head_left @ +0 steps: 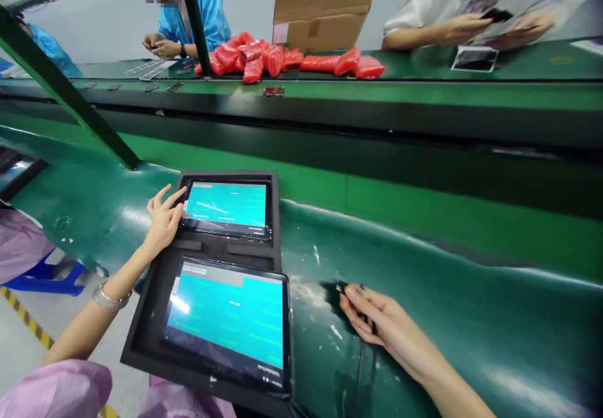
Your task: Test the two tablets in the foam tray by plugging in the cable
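Two tablets with lit turquoise screens lie in a black foam tray. My left hand has its fingers spread, the tips at the left edge of the far tablet. It grips nothing. The near tablet sits closer to me, its right edge along the tray's right side. My right hand is closed to the right of the tray, over the green mat. It pinches a cable plug, whose metal tip sticks out past the fingers. Part of a black cable shows below the fingers.
A green post slants down at the left. Beyond a dark conveyor gap, red-wrapped packets lie before a cardboard box. Across the line, a person in blue and one in white handle parts. A blue stool stands left.
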Action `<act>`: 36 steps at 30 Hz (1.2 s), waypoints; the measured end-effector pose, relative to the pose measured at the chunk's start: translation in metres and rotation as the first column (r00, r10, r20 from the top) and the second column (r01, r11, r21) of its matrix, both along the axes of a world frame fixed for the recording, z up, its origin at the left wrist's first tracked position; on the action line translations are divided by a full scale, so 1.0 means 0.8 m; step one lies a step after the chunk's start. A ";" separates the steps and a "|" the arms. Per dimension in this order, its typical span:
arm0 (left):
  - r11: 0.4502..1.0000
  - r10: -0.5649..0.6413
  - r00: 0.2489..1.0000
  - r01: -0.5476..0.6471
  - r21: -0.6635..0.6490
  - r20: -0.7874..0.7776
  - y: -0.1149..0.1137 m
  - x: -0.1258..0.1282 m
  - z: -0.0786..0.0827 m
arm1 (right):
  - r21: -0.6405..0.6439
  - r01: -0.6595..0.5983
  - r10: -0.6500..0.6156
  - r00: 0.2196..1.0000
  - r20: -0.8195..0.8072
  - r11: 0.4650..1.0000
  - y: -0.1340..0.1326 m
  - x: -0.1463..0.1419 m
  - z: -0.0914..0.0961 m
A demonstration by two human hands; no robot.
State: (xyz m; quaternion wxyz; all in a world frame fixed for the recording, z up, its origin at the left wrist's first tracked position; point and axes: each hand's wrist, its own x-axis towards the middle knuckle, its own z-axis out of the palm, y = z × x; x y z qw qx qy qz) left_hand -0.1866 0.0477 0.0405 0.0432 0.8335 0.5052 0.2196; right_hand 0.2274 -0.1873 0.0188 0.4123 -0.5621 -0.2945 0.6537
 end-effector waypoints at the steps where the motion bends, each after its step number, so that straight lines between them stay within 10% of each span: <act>1: 1.000 0.001 1.000 -0.002 0.023 0.019 -0.004 -0.001 0.001 | 0.002 0.001 -0.001 1.000 0.003 1.000 0.000 -0.001 0.003; 10: 0.995 -0.005 0.976 0.026 -0.094 0.217 -0.061 -0.027 -0.003 | 0.010 -0.001 0.002 1.000 -0.007 1.000 -0.001 -0.003 0.003; 16: 0.949 0.199 0.900 -0.077 -0.307 0.388 -0.186 -0.071 -0.030 | 0.021 0.037 -0.036 0.998 -0.047 0.999 -0.005 0.003 0.009; 20: 0.967 0.199 0.919 -0.130 -0.218 0.339 -0.281 -0.051 -0.060 | 0.081 0.234 -0.217 0.960 -0.177 0.969 -0.018 0.017 0.034; 24: 0.997 -0.062 0.967 0.051 0.051 0.246 -0.316 0.013 -0.078 | 0.168 0.174 -0.138 0.969 -0.207 0.970 -0.038 0.028 0.054; 26: 0.899 -0.390 0.920 0.373 0.230 0.032 -0.307 0.050 -0.071 | 0.175 0.130 -0.088 0.970 -0.229 0.976 -0.046 0.030 0.062; 29: 0.567 -0.724 0.602 0.798 0.207 -0.336 -0.284 0.100 -0.045 | 0.183 0.106 -0.050 0.956 -0.288 0.977 -0.055 0.029 0.070; 34: 0.289 -0.932 0.270 0.956 -0.046 -0.242 -0.241 0.156 -0.011 | 0.266 0.126 -0.020 0.930 -0.367 0.956 -0.048 0.029 0.060; 36: 0.325 -0.936 0.312 0.943 -0.064 -0.165 -0.204 0.170 0.000 | 0.280 0.146 -0.024 0.917 -0.398 0.949 -0.042 0.030 0.052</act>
